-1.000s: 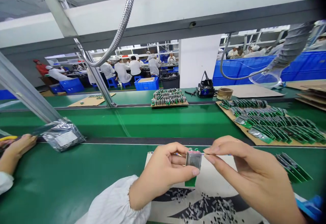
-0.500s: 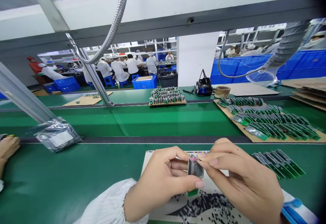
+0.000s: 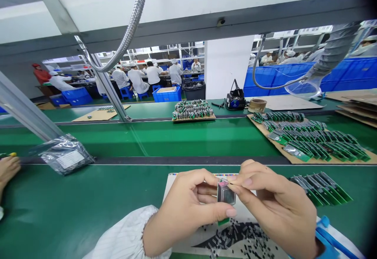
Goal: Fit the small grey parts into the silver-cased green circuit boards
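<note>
My left hand [image 3: 188, 202] grips a small green circuit board with a display [image 3: 226, 194] between thumb and fingers, holding it upright. A pink strip shows along the display's top edge. Against that top corner, my right hand [image 3: 271, 196] has its thumb and index finger pinched together. A tiny dark bit shows at those fingertips, too small to name. Beneath both hands lies a printed white sheet [image 3: 173, 182], strewn with small black pieces [image 3: 250, 249] and clear strips [image 3: 219, 239].
Several boards [image 3: 321, 188] lean in a row at the right. More fill a cardboard sheet [image 3: 290, 157] beyond and a stack [image 3: 193, 109] at the back. A plastic bag [image 3: 66, 155] lies by the metal post. Another person's hand [image 3: 8, 168] is at far left.
My right hand has shifted slightly left and its wrist has turned, fingertips staying at the board's top corner. The left hand holds still. The other person's hand moved slightly left.
</note>
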A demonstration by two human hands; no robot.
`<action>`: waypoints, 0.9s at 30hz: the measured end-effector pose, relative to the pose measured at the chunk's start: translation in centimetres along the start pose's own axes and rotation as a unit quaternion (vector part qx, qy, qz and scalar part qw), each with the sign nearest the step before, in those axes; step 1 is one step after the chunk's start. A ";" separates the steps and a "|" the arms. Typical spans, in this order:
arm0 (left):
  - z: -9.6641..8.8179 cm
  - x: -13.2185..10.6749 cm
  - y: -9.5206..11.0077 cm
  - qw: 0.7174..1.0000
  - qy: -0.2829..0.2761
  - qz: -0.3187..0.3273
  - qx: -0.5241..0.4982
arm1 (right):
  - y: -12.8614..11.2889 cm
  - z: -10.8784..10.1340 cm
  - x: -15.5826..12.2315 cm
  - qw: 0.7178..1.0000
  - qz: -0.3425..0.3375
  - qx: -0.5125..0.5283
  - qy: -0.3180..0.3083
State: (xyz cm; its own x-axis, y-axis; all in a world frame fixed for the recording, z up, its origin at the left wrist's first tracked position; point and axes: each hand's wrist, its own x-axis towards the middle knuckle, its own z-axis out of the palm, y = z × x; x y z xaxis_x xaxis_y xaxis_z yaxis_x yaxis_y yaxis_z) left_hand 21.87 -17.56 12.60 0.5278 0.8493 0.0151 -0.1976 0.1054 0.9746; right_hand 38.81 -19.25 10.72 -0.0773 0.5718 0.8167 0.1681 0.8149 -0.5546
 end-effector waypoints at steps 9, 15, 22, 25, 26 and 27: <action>-0.3 -0.1 0.2 0.996 0.023 0.040 0.083 | 0.6 0.2 0.0 0.999 0.012 0.034 0.000; -0.3 -0.1 0.4 0.996 0.020 0.023 0.089 | 0.3 0.1 0.0 0.997 0.030 0.063 0.014; -0.5 -0.1 0.2 0.992 0.022 0.048 0.116 | 0.2 0.2 0.1 0.999 0.016 0.032 0.008; -0.6 -0.2 0.2 0.989 0.019 0.057 0.135 | -0.1 0.2 0.2 1.000 -0.026 -0.008 0.003; -0.6 -0.2 0.2 0.988 0.018 0.061 0.142 | -0.1 0.2 0.2 0.999 -0.040 -0.019 0.000; -0.6 -0.2 0.2 0.986 0.019 0.066 0.151 | -0.2 0.2 0.2 0.998 -0.049 -0.028 -0.002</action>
State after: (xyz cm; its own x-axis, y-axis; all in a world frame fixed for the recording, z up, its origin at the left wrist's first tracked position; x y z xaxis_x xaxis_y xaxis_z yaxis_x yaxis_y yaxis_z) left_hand 21.21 -17.41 12.69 0.4822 0.8641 0.1441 -0.0048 -0.1619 0.9868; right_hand 38.55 -19.30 10.98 -0.1007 0.4909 0.8654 0.2143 0.8601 -0.4630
